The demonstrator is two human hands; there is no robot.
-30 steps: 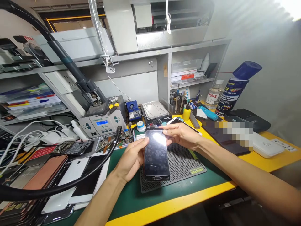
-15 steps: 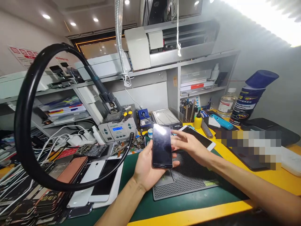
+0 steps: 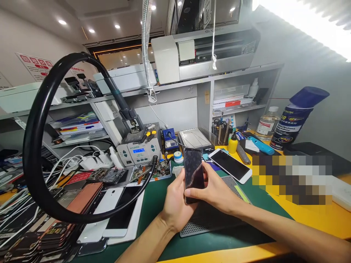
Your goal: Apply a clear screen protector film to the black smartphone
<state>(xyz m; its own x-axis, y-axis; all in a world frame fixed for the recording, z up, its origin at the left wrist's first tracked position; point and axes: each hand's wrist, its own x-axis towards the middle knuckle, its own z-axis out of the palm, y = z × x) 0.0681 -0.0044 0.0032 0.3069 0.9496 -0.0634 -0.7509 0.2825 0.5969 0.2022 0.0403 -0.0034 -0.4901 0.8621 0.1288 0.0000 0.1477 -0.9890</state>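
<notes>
A black smartphone (image 3: 193, 168) with a dark screen is held upright, facing me, over the grey perforated mat (image 3: 197, 227). My left hand (image 3: 175, 201) cradles it from behind and below, thumb along its left edge. My right hand (image 3: 217, 188) grips its right side, the thumb lying across the lower screen and the fingers hidden behind. To the right of my hands lies a white-framed phone (image 3: 230, 166), screen up. Just left of the black phone stands a small blue-and-white jar (image 3: 178, 157).
A thick black hose (image 3: 27, 146) loops over the left side. Phones and parts are stacked (image 3: 52, 237) below it, beside a tray of circuit boards (image 3: 164, 171). A hot-air station (image 3: 139, 151) stands behind; a spray can (image 3: 292, 122) is at right.
My right hand has closed onto the phone's right side, its thumb now over the lower screen. The glare on the screen is gone. The view has shifted slightly.
</notes>
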